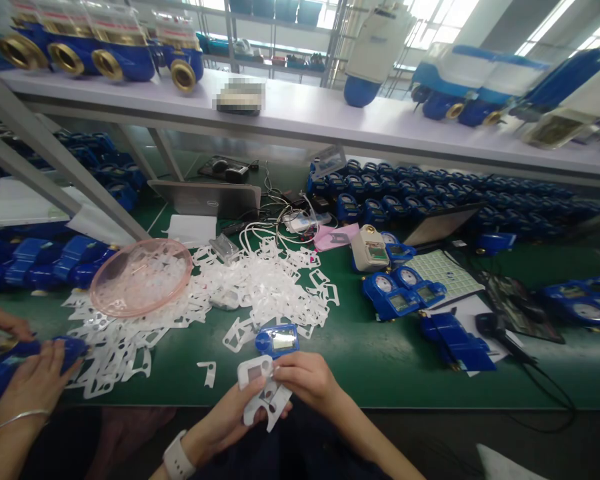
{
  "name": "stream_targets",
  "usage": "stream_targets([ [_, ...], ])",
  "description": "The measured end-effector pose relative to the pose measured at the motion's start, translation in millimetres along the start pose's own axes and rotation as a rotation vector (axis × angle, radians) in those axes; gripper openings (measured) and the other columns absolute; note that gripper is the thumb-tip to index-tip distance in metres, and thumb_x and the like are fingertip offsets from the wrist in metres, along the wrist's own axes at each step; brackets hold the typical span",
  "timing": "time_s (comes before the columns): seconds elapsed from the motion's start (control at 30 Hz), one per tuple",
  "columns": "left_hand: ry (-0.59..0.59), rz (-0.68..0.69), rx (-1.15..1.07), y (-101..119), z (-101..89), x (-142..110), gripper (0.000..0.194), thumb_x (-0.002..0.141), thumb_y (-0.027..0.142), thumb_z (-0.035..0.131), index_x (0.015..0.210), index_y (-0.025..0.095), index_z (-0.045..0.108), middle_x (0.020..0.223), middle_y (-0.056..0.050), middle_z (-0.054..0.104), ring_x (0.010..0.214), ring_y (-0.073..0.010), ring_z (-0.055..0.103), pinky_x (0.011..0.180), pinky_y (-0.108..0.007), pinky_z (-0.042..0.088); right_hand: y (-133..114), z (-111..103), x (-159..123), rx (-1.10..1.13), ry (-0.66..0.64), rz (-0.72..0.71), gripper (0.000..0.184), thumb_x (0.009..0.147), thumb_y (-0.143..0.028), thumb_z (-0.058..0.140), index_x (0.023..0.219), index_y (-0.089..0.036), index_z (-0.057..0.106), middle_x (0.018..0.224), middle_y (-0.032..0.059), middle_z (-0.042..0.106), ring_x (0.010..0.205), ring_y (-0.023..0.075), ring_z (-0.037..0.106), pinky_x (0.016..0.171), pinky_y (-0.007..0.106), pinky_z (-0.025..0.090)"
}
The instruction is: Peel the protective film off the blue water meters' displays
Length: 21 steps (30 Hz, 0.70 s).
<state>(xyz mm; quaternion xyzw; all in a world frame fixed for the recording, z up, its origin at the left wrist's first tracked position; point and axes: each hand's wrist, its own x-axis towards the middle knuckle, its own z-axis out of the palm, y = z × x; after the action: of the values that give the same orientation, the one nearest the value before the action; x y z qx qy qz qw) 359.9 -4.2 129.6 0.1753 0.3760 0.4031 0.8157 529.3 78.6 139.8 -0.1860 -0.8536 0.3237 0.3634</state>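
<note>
My left hand [233, 413], a white watch on its wrist, is closed around flat white cut-out pieces [254, 371] with window-like openings and notched ends, held above the table's front edge. At their upper right edge my right hand [307, 379] pinches with thumb and fingertips; how many pieces are there I cannot tell. Just beyond my hands lies a blue meter head with a grey display [283, 339]. A single white L-shaped scrap [209, 373] rests on the green table [180, 383] to the left of it.
A large heap of white cut-out pieces [280, 287] spreads behind my hands, with a pink round tray [180, 300] at its left. Blue meters [397, 293] stand right. A co-worker's hands [35, 380] hold a blue meter at far left. A shelf [300, 107] crosses above.
</note>
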Motion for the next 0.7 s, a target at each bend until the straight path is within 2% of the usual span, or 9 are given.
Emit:
stream_targets([
  [0.07, 0.088, 0.039, -0.042, -1, -0.8, 4, 0.030, 0.084, 0.040, 0.053, 0.100, 0.018, 0.066, 0.085, -0.002, 0.072, 0.088, -0.0242, 0.067, 0.082, -0.041, 0.049, -1, 3, 2, -0.071, 0.023, -0.006, 0.016, 0.088, -0.016, 0.050, 0.097, -0.018, 0.063, 0.097, 0.0093, 0.069, 0.088, 0.0158, 0.065, 0.074, 0.025, 0.052],
  [0.13, 0.251, 0.114, -0.127, 1, -3.2, 9, 0.024, 0.083, 0.038, 0.055, 0.096, 0.021, 0.065, 0.087, 0.002, 0.072, 0.085, -0.0216, 0.067, 0.079, -0.037, 0.051, -5, 5, 4, -0.133, 0.037, 0.011, 0.012, 0.087, -0.018, 0.052, 0.092, -0.018, 0.062, 0.103, 0.0112, 0.066, 0.101, 0.0195, 0.060, 0.084, 0.031, 0.051],
  [0.23, 0.506, 0.235, -0.197, 13, -11.2, 17, 0.030, 0.086, 0.044, 0.048, 0.098, 0.020, 0.062, 0.088, 0.000, 0.072, 0.087, -0.0214, 0.066, 0.075, -0.034, 0.054, -15, 4, 6, -0.127, -0.102, 0.045, 0.008, 0.086, -0.022, 0.054, 0.086, -0.018, 0.061, 0.111, 0.0112, 0.061, 0.112, 0.0229, 0.052, 0.094, 0.038, 0.045],
  [0.33, 0.701, 0.296, -0.209, 28, -23.7, 22, 0.042, 0.085, 0.052, 0.045, 0.104, 0.016, 0.057, 0.092, -0.008, 0.071, 0.089, -0.0220, 0.066, 0.073, -0.033, 0.054, -18, -8, 5, 0.054, -0.298, 0.182, 0.007, 0.087, -0.024, 0.055, 0.084, -0.019, 0.060, 0.107, 0.0073, 0.061, 0.099, 0.0173, 0.057, 0.086, 0.030, 0.048],
  [0.4, 0.784, 0.396, -0.124, 32, -32.2, 21, 0.044, 0.080, 0.054, 0.052, 0.103, 0.017, 0.056, 0.096, -0.009, 0.070, 0.091, -0.0219, 0.066, 0.075, -0.033, 0.054, -11, -18, 5, 0.107, -0.213, 0.349, 0.008, 0.088, -0.023, 0.052, 0.084, -0.019, 0.059, 0.093, 0.0047, 0.063, 0.084, 0.0142, 0.059, 0.074, 0.026, 0.050],
  [0.5, 0.778, 0.539, 0.372, 26, -40.4, 16, 0.039, 0.078, 0.050, 0.057, 0.101, 0.018, 0.058, 0.101, -0.009, 0.068, 0.100, -0.0237, 0.062, 0.086, -0.036, 0.051, 7, -28, 9, -0.079, 0.184, 0.573, 0.010, 0.087, -0.022, 0.051, 0.093, -0.019, 0.059, 0.091, 0.0063, 0.062, 0.087, 0.0177, 0.059, 0.072, 0.029, 0.050],
  [0.57, 0.685, 0.619, 0.815, 19, -41.9, 13, 0.031, 0.080, 0.042, 0.058, 0.103, 0.020, 0.059, 0.108, -0.009, 0.066, 0.105, -0.0239, 0.060, 0.093, -0.038, 0.047, 15, -27, 12, -0.198, 0.322, 0.608, 0.015, 0.082, -0.024, 0.057, 0.096, -0.020, 0.062, 0.102, 0.0093, 0.061, 0.100, 0.0226, 0.056, 0.080, 0.035, 0.049],
  [0.63, 0.550, 0.738, 1.192, 13, -40.8, 11, 0.029, 0.081, 0.032, 0.059, 0.108, 0.022, 0.057, 0.116, -0.010, 0.063, 0.110, -0.0235, 0.056, 0.097, -0.039, 0.044, 16, -19, 13, -0.113, 0.267, 0.661, 0.014, 0.080, -0.029, 0.061, 0.088, -0.020, 0.066, 0.095, 0.0082, 0.065, 0.092, 0.0226, 0.059, 0.077, 0.034, 0.049],
  [0.7, 0.448, 0.867, 1.461, 9, -38.2, 13, 0.035, 0.081, 0.025, 0.059, 0.115, 0.021, 0.053, 0.122, -0.011, 0.059, 0.115, -0.0237, 0.053, 0.098, -0.040, 0.043, 12, -7, 11, 0.130, 0.157, 0.805, 0.019, 0.080, -0.035, 0.060, 0.078, -0.017, 0.067, 0.074, 0.0049, 0.067, 0.069, 0.0179, 0.061, 0.062, 0.028, 0.049],
])
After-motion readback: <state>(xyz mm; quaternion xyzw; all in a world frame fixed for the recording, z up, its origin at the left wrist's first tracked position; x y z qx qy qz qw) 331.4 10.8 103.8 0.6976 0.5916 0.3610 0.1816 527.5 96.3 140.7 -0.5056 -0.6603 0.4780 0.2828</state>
